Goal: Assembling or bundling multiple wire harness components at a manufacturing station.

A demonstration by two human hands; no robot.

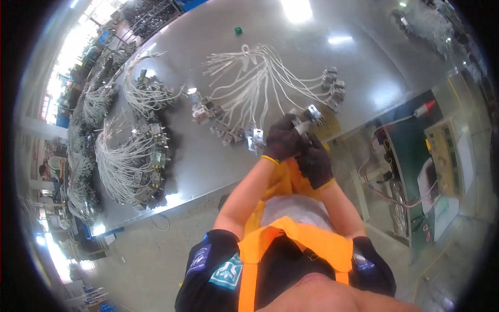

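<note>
My left hand (pixel 283 138), in a dark glove with a yellow cuff, is closed at the table's near edge. Its fingers pinch a small silvery metal part (pixel 302 126). My right hand (pixel 315 162), gloved the same way, is closed against that part from below right; its fingertips are partly hidden. Beyond my hands a bundle of white wires (pixel 260 78) fans out on the table, tied near its far end. Metal-ended pieces hang on its wires: one cluster (pixel 333 87) lies to the right, another (pixel 210 114) to the left. One shiny piece (pixel 255 138) rests right beside my left glove.
More white wire bundles (pixel 117 161) with metal ends are heaped along the left of the grey metal table (pixel 187 161). A small green object (pixel 238 31) lies at the far side. To the right stand a green-topped bench (pixel 410 140) and a panelled instrument box (pixel 444 156) with cables.
</note>
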